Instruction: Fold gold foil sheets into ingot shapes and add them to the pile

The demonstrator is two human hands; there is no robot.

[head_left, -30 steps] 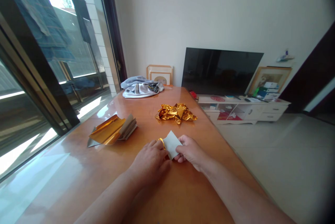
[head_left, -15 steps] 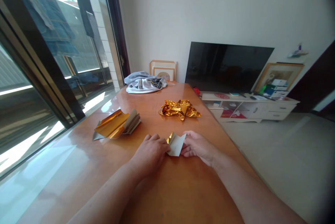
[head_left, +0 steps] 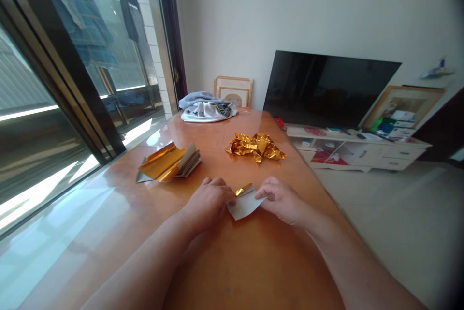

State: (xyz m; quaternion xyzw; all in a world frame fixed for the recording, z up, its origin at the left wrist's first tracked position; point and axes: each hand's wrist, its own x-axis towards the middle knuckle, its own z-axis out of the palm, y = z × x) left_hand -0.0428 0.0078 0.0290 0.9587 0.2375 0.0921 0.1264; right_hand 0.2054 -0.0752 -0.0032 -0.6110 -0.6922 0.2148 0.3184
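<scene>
On my feed the pale paper square [head_left: 243, 207], with a gold foil strip [head_left: 243, 189] along its top, sits mid-table toward the near edge of the orange tabletop [head_left: 250, 271], held narrowly between the curled fingers [head_left: 221, 189] of the left hand [head_left: 209, 202] and the fingertips [head_left: 263, 194] of the right hand [head_left: 281, 199]. Nothing stands in the way: toward the window edge lies a foil-leaved paper booklet [head_left: 188, 161], and farther ahead, crumpled gold foil [head_left: 255, 147]. A folded grey cloth [head_left: 206, 110] sits at the far edge, with a dark television [head_left: 326, 87] on a white cabinet [head_left: 357, 151] beyond the right corner.
</scene>
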